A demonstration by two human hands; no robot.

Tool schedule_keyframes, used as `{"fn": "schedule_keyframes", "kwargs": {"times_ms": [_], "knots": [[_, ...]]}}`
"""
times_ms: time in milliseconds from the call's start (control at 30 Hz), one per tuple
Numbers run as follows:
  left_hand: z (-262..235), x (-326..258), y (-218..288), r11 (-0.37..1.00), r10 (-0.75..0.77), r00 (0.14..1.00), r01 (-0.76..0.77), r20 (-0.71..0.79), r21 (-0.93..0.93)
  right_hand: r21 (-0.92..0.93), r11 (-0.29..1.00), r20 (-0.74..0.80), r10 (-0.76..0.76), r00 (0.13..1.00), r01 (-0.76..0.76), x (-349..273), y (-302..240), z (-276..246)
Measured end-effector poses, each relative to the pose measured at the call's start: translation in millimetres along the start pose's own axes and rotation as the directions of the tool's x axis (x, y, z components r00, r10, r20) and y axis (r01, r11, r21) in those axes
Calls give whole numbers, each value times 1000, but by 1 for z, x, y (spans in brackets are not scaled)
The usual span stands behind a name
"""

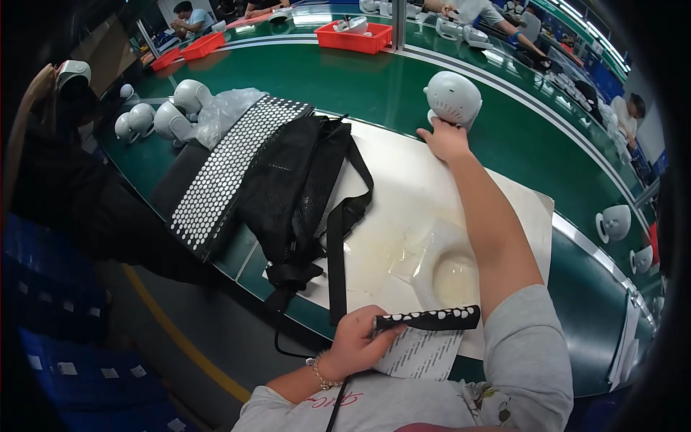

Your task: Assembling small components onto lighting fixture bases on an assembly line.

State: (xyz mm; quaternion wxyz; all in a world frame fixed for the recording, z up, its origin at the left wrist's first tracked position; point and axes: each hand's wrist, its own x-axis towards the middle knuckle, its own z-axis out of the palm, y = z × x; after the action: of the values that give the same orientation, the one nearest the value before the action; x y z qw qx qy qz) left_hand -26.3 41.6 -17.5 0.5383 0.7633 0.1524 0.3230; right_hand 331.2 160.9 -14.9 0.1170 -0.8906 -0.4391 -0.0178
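Observation:
My left hand (360, 341), near the table's front edge, is closed around one end of a black stick-shaped thing with white dots (439, 318), which points to the right. My right arm is stretched far forward over the table. At its end my right hand (447, 142) grips the lower part of a rounded white camera housing (453, 97) with small slits in its shell; its fingertips are partly hidden behind it. Below my forearm, a white ring-shaped holder (430, 268) is taped onto a pale board (389, 165). A printed sheet (421, 354) lies beneath the dotted thing.
A black mesh bag with straps (291, 187) and a dotted panel (234, 162) cover the left of the board. White housings (173, 119) and a plastic bag (224, 114) lie beyond. A red bin (354, 37) stands across the green conveyor (288, 68). Another person's hand (42, 83) is at far left.

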Motion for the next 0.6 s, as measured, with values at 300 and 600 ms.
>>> {"fn": "schedule_keyframes", "kwargs": {"times_ms": [300, 600], "knots": [[6, 0, 4, 999, -19, 996, 22, -89, 33, 293, 955, -618, 153, 771, 45, -44, 71, -46], [5, -12, -13, 988, -119, 989, 109, -91, -108, 963, 198, -245, 350, 904, 185, -172, 67, -117]]}}
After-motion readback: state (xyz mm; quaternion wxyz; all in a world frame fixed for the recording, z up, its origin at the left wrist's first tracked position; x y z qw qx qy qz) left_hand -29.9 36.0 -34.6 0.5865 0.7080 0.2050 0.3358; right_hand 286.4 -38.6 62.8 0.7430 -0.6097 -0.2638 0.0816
